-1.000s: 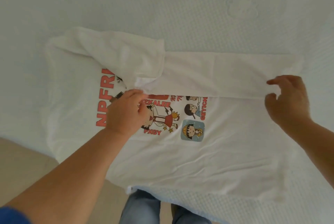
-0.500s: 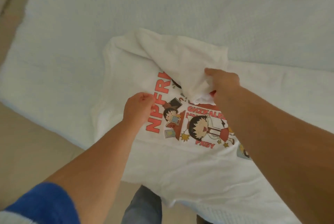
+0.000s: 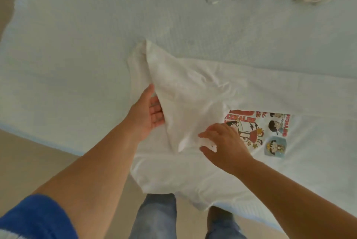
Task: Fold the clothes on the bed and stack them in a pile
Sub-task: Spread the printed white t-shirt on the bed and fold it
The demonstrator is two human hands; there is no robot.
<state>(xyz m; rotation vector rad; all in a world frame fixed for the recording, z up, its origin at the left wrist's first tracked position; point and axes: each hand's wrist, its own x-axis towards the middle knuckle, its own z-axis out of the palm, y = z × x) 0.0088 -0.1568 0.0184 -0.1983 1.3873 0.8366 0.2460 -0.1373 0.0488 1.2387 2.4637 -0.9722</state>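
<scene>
Both hands moved: left (image 3: 148,111) flat under t-shirt (image 3: 193,92) flap, right (image 3: 222,142) apparently pinching its edge

Pale-blue textured bed (image 3: 81,32) w/ beige floor (image 3: 29,163) alongside.

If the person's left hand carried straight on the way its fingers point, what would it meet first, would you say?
The left hand points rightward, fingertips already against the folded-over flap of the white printed cotton T-shirt; it would likely slide under that flap.
</scene>
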